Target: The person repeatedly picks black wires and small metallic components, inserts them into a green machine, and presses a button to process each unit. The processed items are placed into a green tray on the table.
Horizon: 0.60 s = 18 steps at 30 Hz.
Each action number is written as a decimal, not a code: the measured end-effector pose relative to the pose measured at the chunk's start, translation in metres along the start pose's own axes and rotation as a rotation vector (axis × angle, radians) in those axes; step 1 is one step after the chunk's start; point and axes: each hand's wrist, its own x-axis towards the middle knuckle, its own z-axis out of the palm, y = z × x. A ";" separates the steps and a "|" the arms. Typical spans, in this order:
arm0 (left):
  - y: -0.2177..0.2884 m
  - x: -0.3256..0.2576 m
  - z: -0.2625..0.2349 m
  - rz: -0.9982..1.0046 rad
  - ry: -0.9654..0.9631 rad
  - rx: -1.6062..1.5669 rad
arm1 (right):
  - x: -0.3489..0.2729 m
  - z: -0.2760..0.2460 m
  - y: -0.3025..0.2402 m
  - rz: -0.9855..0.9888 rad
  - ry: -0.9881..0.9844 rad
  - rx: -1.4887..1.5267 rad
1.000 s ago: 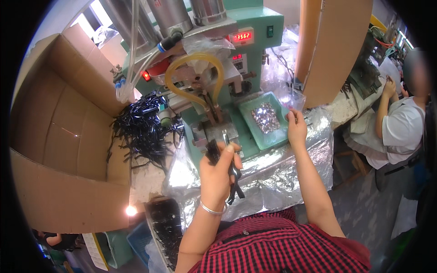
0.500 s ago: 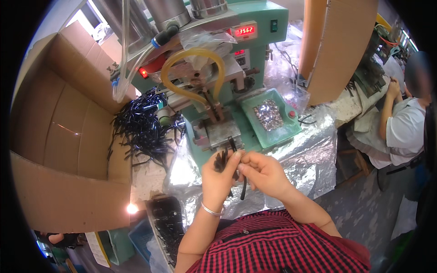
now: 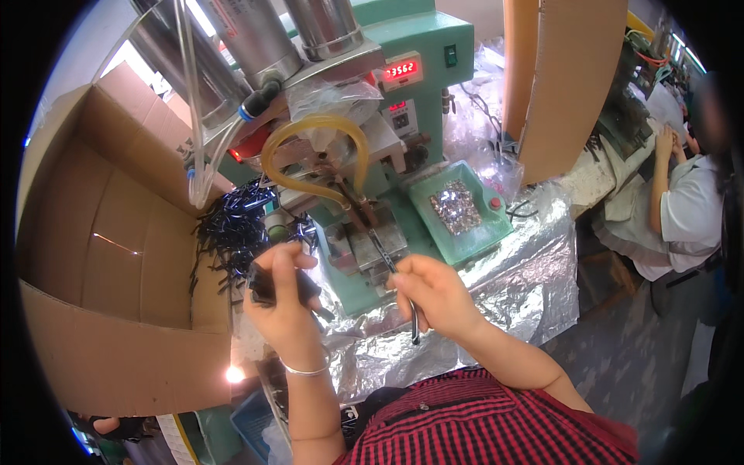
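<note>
Fingers of right hand [image 3: 438,294] pinch black cord [image 3: 401,288]; left hand [image 3: 283,298] clutches black cord bundle [image 3: 267,283] near brown cardboard box [image 3: 101,256].

The left hand [image 3: 283,298] closes over a bundle of black pieces [image 3: 267,283], hiding most of it. The thin black strip [image 3: 413,325] in the right hand [image 3: 434,291] vanishes behind the fingers. The silver bits in the green tray [image 3: 496,225] are too small to identify.
</note>
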 end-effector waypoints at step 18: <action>-0.012 0.017 0.011 0.044 0.031 -0.033 | 0.006 0.006 0.003 -0.005 0.036 0.097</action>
